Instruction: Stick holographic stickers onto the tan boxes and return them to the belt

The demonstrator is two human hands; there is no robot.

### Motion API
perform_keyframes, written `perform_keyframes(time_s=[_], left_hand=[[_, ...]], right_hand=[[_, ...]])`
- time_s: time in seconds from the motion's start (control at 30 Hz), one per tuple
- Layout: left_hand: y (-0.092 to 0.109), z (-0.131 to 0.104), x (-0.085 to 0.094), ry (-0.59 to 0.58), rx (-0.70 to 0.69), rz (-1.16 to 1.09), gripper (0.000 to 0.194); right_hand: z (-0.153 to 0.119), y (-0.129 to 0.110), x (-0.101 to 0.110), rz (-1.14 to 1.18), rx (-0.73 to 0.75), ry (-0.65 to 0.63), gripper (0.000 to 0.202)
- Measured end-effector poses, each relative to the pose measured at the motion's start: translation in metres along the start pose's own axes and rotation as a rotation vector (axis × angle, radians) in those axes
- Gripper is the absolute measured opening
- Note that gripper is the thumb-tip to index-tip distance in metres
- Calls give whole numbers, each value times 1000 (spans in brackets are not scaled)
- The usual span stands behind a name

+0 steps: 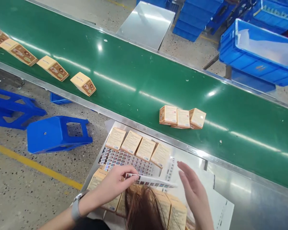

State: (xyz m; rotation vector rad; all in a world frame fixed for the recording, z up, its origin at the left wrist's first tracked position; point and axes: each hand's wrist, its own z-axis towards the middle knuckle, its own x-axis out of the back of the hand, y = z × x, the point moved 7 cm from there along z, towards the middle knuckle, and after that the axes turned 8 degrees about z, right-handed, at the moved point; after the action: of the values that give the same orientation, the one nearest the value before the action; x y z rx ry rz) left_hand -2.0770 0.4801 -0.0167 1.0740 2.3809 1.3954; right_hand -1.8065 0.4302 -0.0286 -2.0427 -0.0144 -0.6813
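Observation:
My left hand (123, 180) pinches one end of a printed sticker sheet (156, 182), which is held nearly edge-on above the work table. Just past the sheet's other end is my right hand (194, 191), its fingers apart and nothing in it. Beyond the hands, several small cartons (131, 142) lie in a slanted row, partly over more sticker sheets (127, 159) on the table. Nearer to me, more cartons (179, 210) stand close together, partly hidden by hair, the held sheet and my left arm.
A green conveyor belt (124, 73) crosses beyond the table, carrying three cartons (183, 118) at centre right and several at the left. A blue stool (45, 134) stands left. Blue crates (259, 54) are at the upper right; white sheets (220, 207) lie right.

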Motion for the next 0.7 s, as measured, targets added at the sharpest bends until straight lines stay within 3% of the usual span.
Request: perform_keyframes(time_s=[0.07, 0.2, 0.3, 0.4, 0.5, 0.6, 0.7], left_hand=[[2, -4, 9, -29, 36, -56, 33], [5, -1, 32, -36, 61, -47, 38], [6, 4, 37, -28, 45, 79, 37], [8, 9, 22, -82, -14, 134, 34], [10, 13, -1, -129, -90, 111, 31], [14, 15, -16, -144, -149, 74, 32], [16, 17, -20, -105, -147, 84, 34]], right_hand=[[-17, -21, 2, 85, 81, -89, 49], [-37, -48, -20, 152, 164, -286, 34], [-39, -60, -26, 42, 277, -163, 31], [-49, -82, -36, -120, 524, -24, 26], [-65, -98, -59, -165, 744, -108, 18], [-69, -98, -68, -182, 778, -121, 15], [-69, -91, -66, -250, 797, -82, 14]])
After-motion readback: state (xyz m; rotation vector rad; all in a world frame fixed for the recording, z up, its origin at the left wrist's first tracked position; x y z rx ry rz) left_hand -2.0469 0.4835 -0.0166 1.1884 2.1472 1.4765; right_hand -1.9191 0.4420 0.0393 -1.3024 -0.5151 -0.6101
